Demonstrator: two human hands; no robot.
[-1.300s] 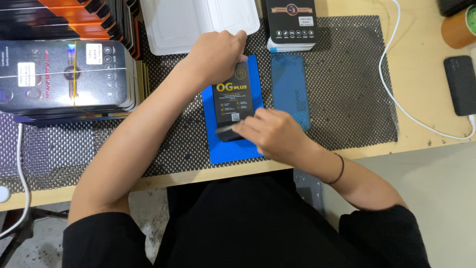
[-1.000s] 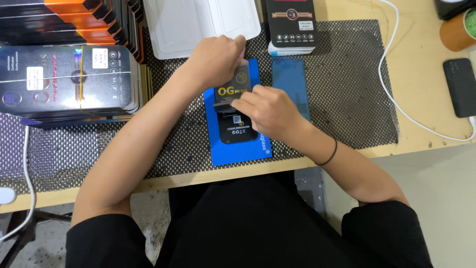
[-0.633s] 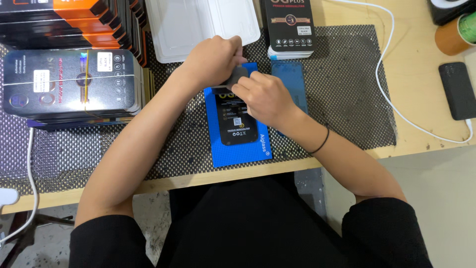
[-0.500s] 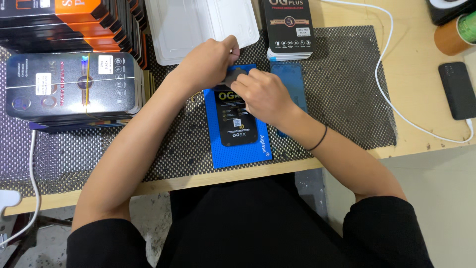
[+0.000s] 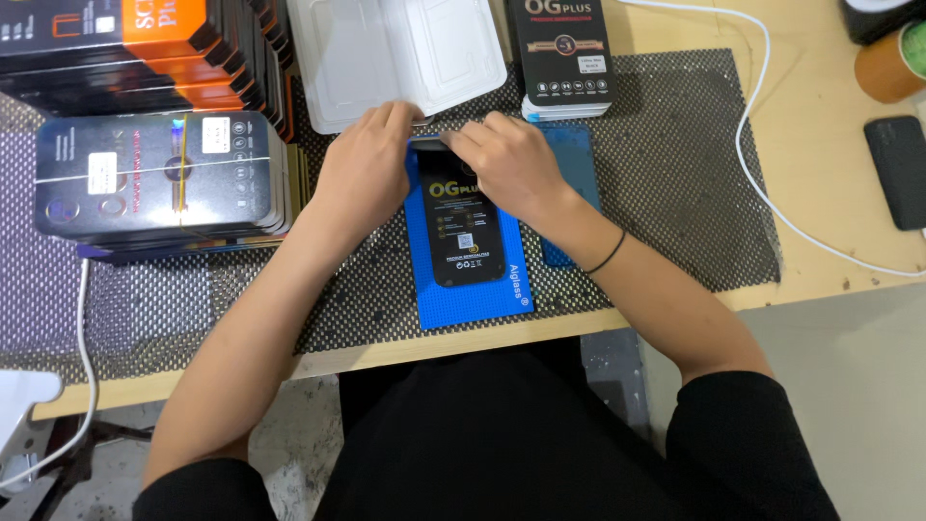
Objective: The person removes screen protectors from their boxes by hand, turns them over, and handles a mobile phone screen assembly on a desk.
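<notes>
A black perforated mat (image 5: 675, 164) covers most of the wooden table (image 5: 820, 193), and everything in hand lies on it. At its middle sits one bright blue rectangular pad (image 5: 477, 304), long side running away from the person, and on the pad lies one phone (image 5: 465, 232), flat and face up, its whole front covered by a black protective sheet with yellow and white print. The phone's near end rests about midway down the pad; its far end is under the fingers of both hands. The left hand (image 5: 365, 174) lies palm down at the phone's far left corner, fingers together and curled over the edge. The right hand (image 5: 506, 164) comes in from the right, its fingertips pinched on a small thin tab or film edge at the phone's top; what exactly is between them is too small to tell. A thin black band circles the right wrist. Just right of the pad, partly under the right forearm, lies one darker blue flat panel (image 5: 569, 145). Beyond the hands stand one open white plastic tray (image 5: 395, 53) and one stack of black retail boxes (image 5: 564, 53). At the left lie two larger stacks of boxes (image 5: 159, 174), and one white cable (image 5: 762, 183) and one black phone (image 5: 899, 169) lie at the right.
</notes>
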